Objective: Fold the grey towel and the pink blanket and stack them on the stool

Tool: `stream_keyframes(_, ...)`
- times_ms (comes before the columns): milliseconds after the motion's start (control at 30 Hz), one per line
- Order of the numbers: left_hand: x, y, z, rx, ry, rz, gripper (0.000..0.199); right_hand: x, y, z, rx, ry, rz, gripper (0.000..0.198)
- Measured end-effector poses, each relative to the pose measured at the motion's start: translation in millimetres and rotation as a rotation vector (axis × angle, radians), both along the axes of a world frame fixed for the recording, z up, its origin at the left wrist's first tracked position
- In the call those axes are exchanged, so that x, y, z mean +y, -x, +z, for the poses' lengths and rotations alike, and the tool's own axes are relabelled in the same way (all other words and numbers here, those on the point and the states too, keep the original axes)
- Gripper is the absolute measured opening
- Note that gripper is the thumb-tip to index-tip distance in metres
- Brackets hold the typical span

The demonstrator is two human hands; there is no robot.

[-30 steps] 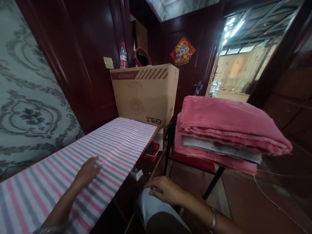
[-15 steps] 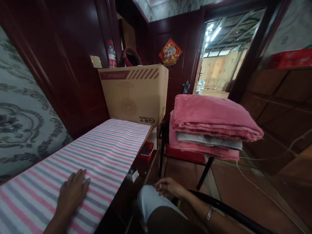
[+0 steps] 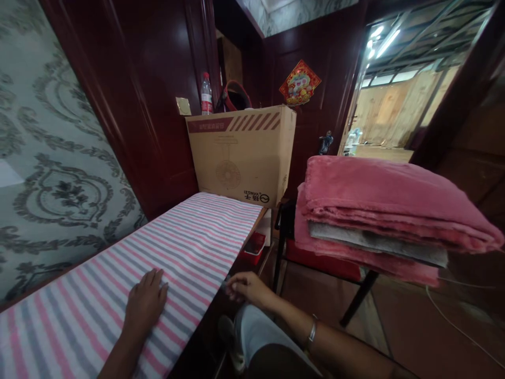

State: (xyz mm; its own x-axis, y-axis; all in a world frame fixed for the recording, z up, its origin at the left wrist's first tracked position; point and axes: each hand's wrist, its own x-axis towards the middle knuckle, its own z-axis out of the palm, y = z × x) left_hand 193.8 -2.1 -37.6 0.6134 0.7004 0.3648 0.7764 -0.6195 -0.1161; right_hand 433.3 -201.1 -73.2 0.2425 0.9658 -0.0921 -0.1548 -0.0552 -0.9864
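Note:
A cloth with pink, grey and white stripes (image 3: 185,237) covers the long narrow table. Palm down on it, my left hand (image 3: 145,301) lies open with its fingers stretched out. My right hand (image 3: 248,288) hovers beside the table's right edge, above my knee, its fingers curled in toward the thumb. Something small and greyish shows by its fingertips, but I cannot make out what it is or whether it is held.
A cardboard box (image 3: 240,158) stands at the table's far end, with a plastic bottle (image 3: 206,95) on top. Folded pink blankets (image 3: 386,195) are stacked on a chair at right. Below the table edge sits a red container (image 3: 254,247). A white cord (image 3: 453,329) crosses the floor.
My right hand has moved forward and left, from over my knee to the table's edge. My left hand remains flat on the cloth. The view has turned left.

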Motion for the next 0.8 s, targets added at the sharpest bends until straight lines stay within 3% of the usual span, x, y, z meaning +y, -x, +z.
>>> stream_keyframes(133,-9,-3,1.7,0.002,-0.030,0.132,0.055,32,14,21,-0.037,-0.128,0.003,0.033)
stream_keyframes(267,-10,-3,0.6,-0.011,0.038,0.150,0.055,65,28,37,-0.158,-0.153,-0.012,0.017)
stream_keyframes(533,-2,0,-2.6,-0.133,0.029,0.061,0.043,121,48,56,-0.698,-0.288,-0.022,0.029)
stream_keyframes(667,-12,-1,4.0,-0.133,0.073,0.053,0.034,137,55,48,-0.949,-0.321,0.014,0.038)
stream_keyframes(800,-34,-2,5.4,-0.146,0.138,0.089,0.024,136,56,20,-1.162,-0.281,0.132,0.046)
